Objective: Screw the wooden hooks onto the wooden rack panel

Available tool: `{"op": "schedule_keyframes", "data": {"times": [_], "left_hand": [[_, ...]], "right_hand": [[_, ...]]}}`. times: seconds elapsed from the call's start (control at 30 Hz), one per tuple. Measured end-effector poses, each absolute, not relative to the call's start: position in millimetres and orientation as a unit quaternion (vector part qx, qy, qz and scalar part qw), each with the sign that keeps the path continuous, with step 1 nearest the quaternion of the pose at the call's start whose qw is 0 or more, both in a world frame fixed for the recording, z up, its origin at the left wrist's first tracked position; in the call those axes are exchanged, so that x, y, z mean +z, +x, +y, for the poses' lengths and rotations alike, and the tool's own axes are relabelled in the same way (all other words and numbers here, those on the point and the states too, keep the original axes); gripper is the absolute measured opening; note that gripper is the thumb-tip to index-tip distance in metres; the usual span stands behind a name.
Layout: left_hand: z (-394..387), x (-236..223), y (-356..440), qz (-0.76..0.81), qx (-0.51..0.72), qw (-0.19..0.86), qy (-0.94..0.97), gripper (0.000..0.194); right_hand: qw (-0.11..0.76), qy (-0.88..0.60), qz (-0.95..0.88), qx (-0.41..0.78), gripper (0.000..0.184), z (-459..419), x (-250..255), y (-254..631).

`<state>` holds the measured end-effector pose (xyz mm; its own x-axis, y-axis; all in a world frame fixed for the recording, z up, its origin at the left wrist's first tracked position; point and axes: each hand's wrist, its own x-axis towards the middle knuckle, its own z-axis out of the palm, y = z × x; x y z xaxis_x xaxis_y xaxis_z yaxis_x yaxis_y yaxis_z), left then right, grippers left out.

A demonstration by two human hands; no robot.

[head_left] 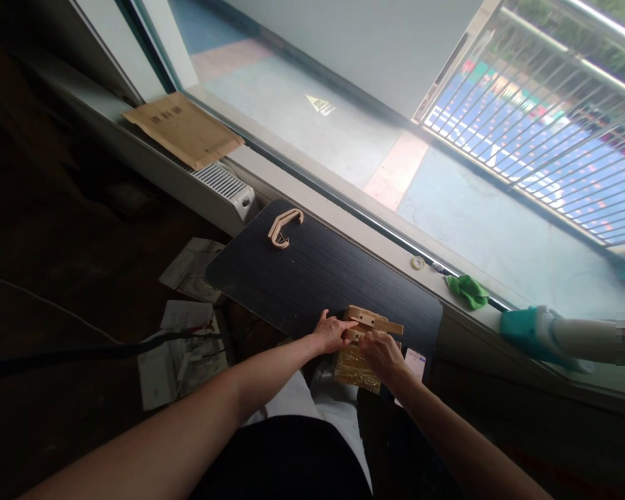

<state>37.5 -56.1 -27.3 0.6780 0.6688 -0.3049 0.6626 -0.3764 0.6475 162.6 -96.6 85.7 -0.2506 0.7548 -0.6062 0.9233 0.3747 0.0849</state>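
In front of my lap, at the near edge of a dark table, stands a box wrapped in shiny yellowish tape. Light wooden strips with dark holes lie on top of it. My left hand reaches in from the left, thumb raised and index finger stretched out against the strips. Curled fingers of my right hand press down at the nearer strip; whatever they pinch is hidden beneath them. A phone with a lit screen lies just right of my right hand.
A bent wooden frame rests at the table's far left. Along the window sill are a tape roll, a green cloth and a teal container. A brown envelope lies on the radiator. Papers are at lower left.
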Motion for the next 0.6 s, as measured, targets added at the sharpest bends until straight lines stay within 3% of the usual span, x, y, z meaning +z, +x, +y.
{"op": "schedule_keyframes", "data": {"times": [0.17,0.3,0.43,0.6], "left_hand": [[-57.7,-28.2,38.5,0.413,0.005,0.382,0.827,0.044],[-56.5,-27.1,38.0,0.405,0.002,0.389,0.827,0.047],[-54.3,-27.0,37.2,0.395,0.004,0.388,0.833,0.047],[-53.9,-27.5,36.9,0.393,0.005,0.39,0.833,0.048]], "right_hand": [[0.243,0.68,0.67,-0.175,0.029,-104.4,75.7,167.1],[0.195,0.8,0.522,-0.221,0.039,-110.5,71.5,175.3],[0.217,0.782,0.529,-0.248,0.037,-104.5,77.1,177.9],[0.272,0.649,0.688,-0.174,0.023,-94.9,88.8,176.5]]}}
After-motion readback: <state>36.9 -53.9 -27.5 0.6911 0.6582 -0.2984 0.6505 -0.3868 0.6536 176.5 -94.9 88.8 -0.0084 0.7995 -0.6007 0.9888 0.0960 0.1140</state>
